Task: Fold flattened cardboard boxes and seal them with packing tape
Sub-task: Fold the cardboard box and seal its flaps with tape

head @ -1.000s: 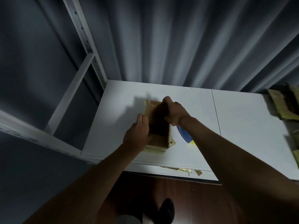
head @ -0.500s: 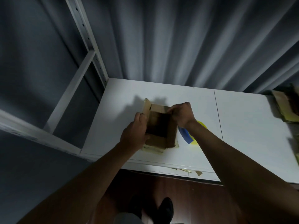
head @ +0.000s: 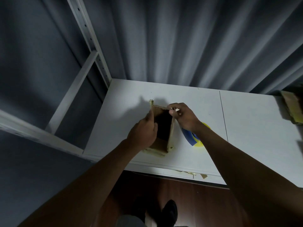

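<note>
1. Cardboard box: stands on the white table, near its front left part, squared up into a tube with the dark opening facing the camera.
2. Progress, as a judgement: folding well under way, walls already raised; yellowish tape strips visible along the lower near edge, so the bottom looks at least partly sealed. Top flaps not yet closed, no tape across the top; closing and sealing left to do.
3. Tape roll: blue and yellow, lies on the table just right of the box, partly hidden under the right forearm, untouched.
4. Left hand: wraps the box's left wall, thumb over the inner side, fingers curled behind, steadying it.
5. Right hand: reaches over the far right corner, fingertips pinching the upper flap edge.
6. More cardboard at the table's far right edge, blurred.
</note>
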